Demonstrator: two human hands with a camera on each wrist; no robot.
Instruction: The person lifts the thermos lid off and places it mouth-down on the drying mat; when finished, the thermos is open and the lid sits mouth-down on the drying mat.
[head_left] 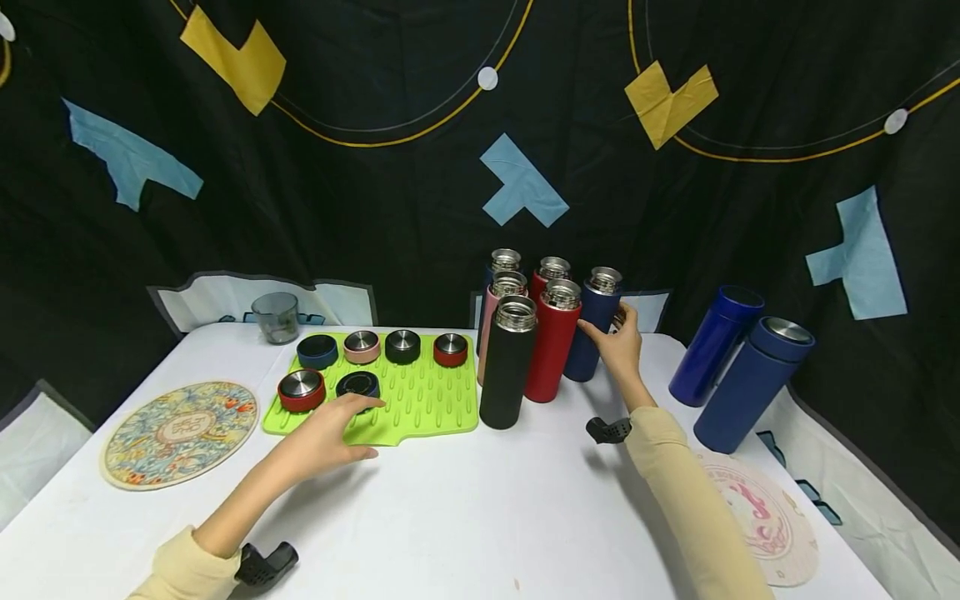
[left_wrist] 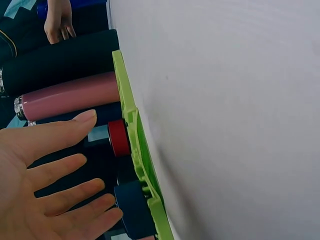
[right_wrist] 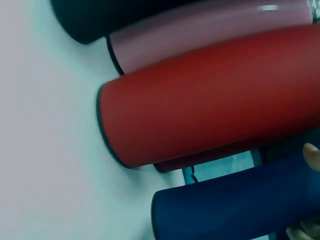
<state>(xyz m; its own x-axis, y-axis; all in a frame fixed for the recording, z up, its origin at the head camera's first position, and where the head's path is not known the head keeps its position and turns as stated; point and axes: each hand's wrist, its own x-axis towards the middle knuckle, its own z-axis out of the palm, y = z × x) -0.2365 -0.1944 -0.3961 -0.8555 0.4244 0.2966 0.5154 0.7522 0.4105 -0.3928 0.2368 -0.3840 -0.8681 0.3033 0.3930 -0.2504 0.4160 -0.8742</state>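
Observation:
My right hand [head_left: 619,343] grips an uncapped dark blue thermos [head_left: 591,333] near its top, thumb on the front and fingers round the far side. In the right wrist view only a thumb tip and some fingers show at the edge of the blue thermos [right_wrist: 225,200]. Spread and holding nothing, my left hand [head_left: 330,437] hovers over the front of a green silicone mat [head_left: 427,408]. Its fingers are nearest a dark blue lid [head_left: 358,382]; the left wrist view shows that lid [left_wrist: 132,210] by the fingertips, though contact is unclear.
Several open thermoses, including a black one [head_left: 510,367] and a red one [head_left: 553,346], stand beside the mat. More lids, like a red one [head_left: 302,390], sit on it. Capped blue bottles [head_left: 753,383] stand at right; a glass cup [head_left: 277,318] and round placemat [head_left: 180,433] lie left.

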